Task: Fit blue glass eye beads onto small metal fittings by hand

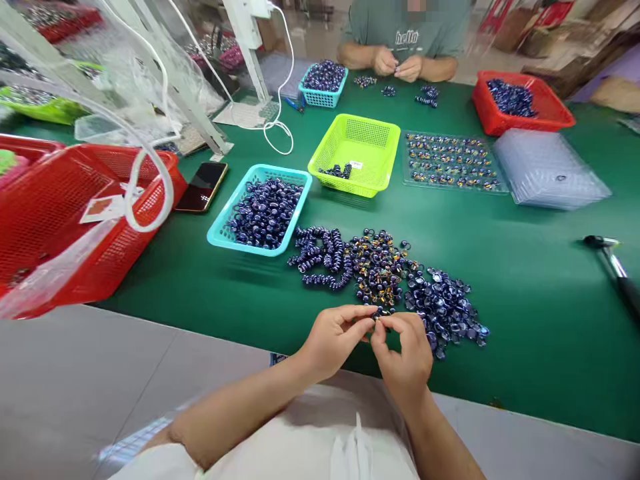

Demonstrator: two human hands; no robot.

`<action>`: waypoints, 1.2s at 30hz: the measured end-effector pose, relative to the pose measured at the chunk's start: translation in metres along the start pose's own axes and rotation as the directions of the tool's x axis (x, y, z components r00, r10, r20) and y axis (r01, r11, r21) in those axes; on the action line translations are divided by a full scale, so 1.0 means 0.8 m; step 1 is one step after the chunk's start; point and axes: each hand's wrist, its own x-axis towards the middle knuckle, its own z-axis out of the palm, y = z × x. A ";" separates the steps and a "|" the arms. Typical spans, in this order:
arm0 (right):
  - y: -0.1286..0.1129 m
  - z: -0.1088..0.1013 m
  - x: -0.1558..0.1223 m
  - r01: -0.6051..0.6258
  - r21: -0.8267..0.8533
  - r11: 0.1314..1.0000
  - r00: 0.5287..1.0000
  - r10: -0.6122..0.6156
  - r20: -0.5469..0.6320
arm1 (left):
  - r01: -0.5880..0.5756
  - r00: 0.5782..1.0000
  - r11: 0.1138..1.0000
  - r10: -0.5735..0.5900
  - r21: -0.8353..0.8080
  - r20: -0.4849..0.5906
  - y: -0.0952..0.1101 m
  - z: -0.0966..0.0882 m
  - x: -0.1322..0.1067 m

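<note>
At a green table [545, 267] above pale flooring [200, 360], both hands [330, 340] pinch a tiny piece [377, 317].

Widest lane I've got: bare green tabletop [540, 280], right of frame, between the pile of glossy dark metallic caps [450, 310] and the black-handled silver tool [616, 265] at the right edge. Second strip lower left, below the turquoise plastic basket [245, 248]. Far left I'm blocked: large red mesh basket [125, 257], thick white cable [169, 190] looped over it. Upper centre, lime-green mesh basket [367, 143], then clear filled tray [503, 187] and stacked clear plastic trays [555, 167]. Dead centre is jammed: curled rows of dark rings [335, 250], orange-and-dark ring heap [380, 263] and caps run together, left hand [327, 341] and right hand [407, 353] just below.
</note>
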 end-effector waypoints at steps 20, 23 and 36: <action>-0.009 -0.012 -0.001 0.047 0.130 0.990 0.991 -0.063 0.122 | 0.034 0.999 0.980 -0.038 -0.198 -0.021 -0.001 -0.012 0.008; -0.012 -0.020 -0.001 -0.109 0.300 0.948 0.985 0.062 0.162 | 0.033 0.999 0.982 -0.030 -0.186 0.015 0.000 -0.016 0.011; -0.013 -0.017 -0.002 -0.840 0.491 -0.232 0.364 0.430 0.826 | -0.537 0.844 0.823 0.522 0.187 0.126 0.020 -0.022 -0.002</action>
